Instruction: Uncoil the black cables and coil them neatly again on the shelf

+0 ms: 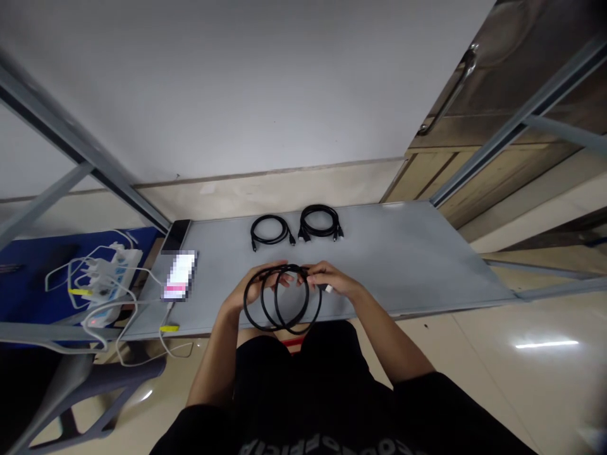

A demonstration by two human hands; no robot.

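Note:
Between my hands, above the front edge of the grey shelf, hangs a black cable (245, 303) in several loose loops. My left hand (258, 284) grips the loops at their upper left, its fingers curled round them. On the other side my right hand (327, 278) pinches the cable at the upper right, where a plug with a pale tip (327, 288) sticks out below the fingers. Beyond my hands lie two more black cables: a thin coil (270, 241) with its two plugs facing me, and a thicker coil (320, 208) to its right.
The grey shelf (403, 253) stands against the wall between metal posts (493, 151). At left lie a lit phone (180, 275), a dark phone (176, 236) and a white power strip (118, 284) with tangled white wires. A stool (104, 385) stands below, left.

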